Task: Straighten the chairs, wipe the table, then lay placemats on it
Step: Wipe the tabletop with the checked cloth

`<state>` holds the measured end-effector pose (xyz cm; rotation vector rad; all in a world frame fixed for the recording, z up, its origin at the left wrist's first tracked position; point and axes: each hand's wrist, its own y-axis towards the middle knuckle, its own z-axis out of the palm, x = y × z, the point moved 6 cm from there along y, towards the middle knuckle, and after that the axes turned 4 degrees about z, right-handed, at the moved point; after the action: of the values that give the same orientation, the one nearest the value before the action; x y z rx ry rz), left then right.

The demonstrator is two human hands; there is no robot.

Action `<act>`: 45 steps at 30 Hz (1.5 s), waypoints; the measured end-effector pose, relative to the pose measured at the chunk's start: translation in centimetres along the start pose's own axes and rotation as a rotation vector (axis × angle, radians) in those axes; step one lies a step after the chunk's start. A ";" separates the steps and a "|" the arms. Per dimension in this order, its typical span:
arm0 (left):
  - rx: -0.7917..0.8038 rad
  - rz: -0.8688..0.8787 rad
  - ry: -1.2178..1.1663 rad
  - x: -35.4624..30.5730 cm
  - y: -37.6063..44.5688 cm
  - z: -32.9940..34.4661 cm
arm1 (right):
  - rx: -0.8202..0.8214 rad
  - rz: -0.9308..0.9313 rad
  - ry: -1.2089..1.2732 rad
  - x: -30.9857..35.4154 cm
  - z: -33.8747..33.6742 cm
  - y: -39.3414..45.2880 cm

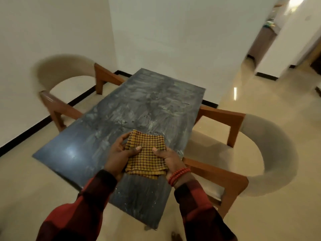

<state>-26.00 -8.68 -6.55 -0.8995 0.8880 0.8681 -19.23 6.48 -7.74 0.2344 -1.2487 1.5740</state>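
Note:
A folded yellow-and-brown checked cloth is held above the near part of a dark, streaky stone table. My left hand grips its left edge, thumb on top. My right hand, with red beads at the wrist, grips its right side. One wooden chair with a curved beige back stands at the table's left side, facing it. Another chair of the same kind stands at the right side, its wooden arms close to the table edge.
White walls with a black skirting stand behind and to the left of the table. Glossy cream floor tiles stretch to the right toward a doorway at the upper right. Pale smears cover the table top.

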 end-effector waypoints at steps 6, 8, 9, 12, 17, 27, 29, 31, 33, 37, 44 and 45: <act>-0.252 0.075 -0.063 0.9 -0.2 1.3 | 0.185 0.168 -0.115 2.6 -0.7 2.8; -0.328 0.102 -0.077 1.4 -0.6 1.3 | 0.239 0.214 -0.161 2.9 -0.6 3.5; -0.362 0.117 -0.083 1.7 -0.9 1.2 | 0.268 0.232 -0.188 2.9 -0.5 3.8; -0.448 0.145 -0.118 2.7 -1.8 1.0 | 0.337 0.280 -0.259 2.7 -0.1 4.2; -0.545 0.170 -0.181 3.3 -2.3 -0.3 | 0.391 0.350 -0.361 2.0 1.6 5.4; -0.616 0.130 -0.168 4.5 -1.6 -5.7 | 0.466 0.476 -0.382 -1.4 5.6 7.2; -0.634 0.091 -0.058 4.7 -1.1 -7.1 | 0.444 0.517 -0.384 -2.6 5.9 8.3; -0.690 0.045 0.020 5.0 -0.9 -8.9 | 0.415 0.559 -0.365 -3.6 6.3 10.0; -0.812 0.010 0.026 5.6 -0.8 -11.7 | 0.405 0.592 -0.362 -4.5 7.3 12.6; -1.033 -0.008 0.098 6.7 -0.3 -18.2 | 0.383 0.542 -0.406 -5.4 10.2 20.3; -1.249 -0.054 0.562 5.8 5.3 -29.6 | 0.465 -0.242 -0.936 -4.0 23.0 33.5; -1.267 -0.034 0.590 5.3 6.2 -30.5 | 0.510 -0.434 -1.052 -4.4 25.2 34.0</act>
<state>-37.44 -32.65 -23.52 -2.3473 0.7442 1.1484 -55.45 -12.33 -19.78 1.7069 -1.3616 1.3488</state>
